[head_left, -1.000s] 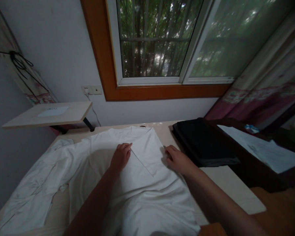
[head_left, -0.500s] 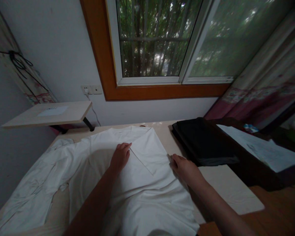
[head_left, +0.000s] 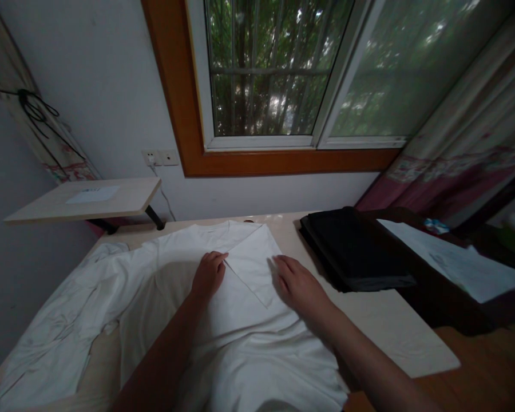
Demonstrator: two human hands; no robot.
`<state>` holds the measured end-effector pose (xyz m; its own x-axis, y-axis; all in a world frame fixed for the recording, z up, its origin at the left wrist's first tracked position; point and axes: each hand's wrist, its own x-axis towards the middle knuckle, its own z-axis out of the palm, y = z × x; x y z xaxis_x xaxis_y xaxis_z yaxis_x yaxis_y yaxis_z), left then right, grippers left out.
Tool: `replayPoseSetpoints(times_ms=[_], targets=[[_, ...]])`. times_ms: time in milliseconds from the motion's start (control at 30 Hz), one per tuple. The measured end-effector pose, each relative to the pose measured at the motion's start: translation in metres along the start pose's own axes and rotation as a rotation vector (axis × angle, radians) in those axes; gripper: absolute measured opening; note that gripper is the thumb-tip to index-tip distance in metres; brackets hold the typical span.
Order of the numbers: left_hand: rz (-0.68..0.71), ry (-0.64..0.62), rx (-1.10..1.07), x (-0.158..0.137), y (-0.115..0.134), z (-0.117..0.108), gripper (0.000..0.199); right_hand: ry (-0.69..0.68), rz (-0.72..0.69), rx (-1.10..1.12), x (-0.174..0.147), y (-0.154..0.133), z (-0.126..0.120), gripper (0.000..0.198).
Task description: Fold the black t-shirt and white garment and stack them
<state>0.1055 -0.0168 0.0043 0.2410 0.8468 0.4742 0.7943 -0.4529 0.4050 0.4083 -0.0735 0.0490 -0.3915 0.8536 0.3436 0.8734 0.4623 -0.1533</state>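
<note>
A white T-shirt [head_left: 249, 335] lies spread on the table, its neckline toward the window. One sleeve [head_left: 253, 254] is turned inward over the body, and its hem makes a slanting line. My left hand [head_left: 209, 274] rests on the shirt, thumb and fingers pinched at the upper corner of that hem. On the right side of the shirt is my right hand [head_left: 300, 286], its fingers extended and slightly bent over the folded sleeve, gripping nothing visible. The lower part of the shirt is wrinkled near me.
More crumpled white cloth [head_left: 55, 337] lies at the left. A stack of folded black cloth [head_left: 356, 246] sits on the right of the light tabletop [head_left: 403, 332], beside papers [head_left: 455, 257] on a dark surface. A small raised shelf [head_left: 86, 197] stands at the back left.
My right hand has moved left from the shirt's right edge onto the folded sleeve, and its fingers have loosened. My left hand stays at the sleeve hem.
</note>
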Motion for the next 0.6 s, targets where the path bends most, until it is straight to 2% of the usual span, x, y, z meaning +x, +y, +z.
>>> replayPoseSetpoints(times_ms=[133, 300, 600], targets=[[0.023, -0.021, 0.059, -0.001, 0.005, -0.002, 0.040, 0.003, -0.056, 0.021, 0.029, -0.004, 0.028, 0.050], [0.026, -0.018, 0.148, -0.001, 0.010, -0.004, 0.036, -0.089, -0.076, 0.006, 0.063, 0.000, 0.060, 0.055], [-0.005, -0.060, 0.228, -0.005, 0.010, -0.003, 0.039, -0.118, -0.032, -0.034, 0.105, 0.020, 0.084, 0.065]])
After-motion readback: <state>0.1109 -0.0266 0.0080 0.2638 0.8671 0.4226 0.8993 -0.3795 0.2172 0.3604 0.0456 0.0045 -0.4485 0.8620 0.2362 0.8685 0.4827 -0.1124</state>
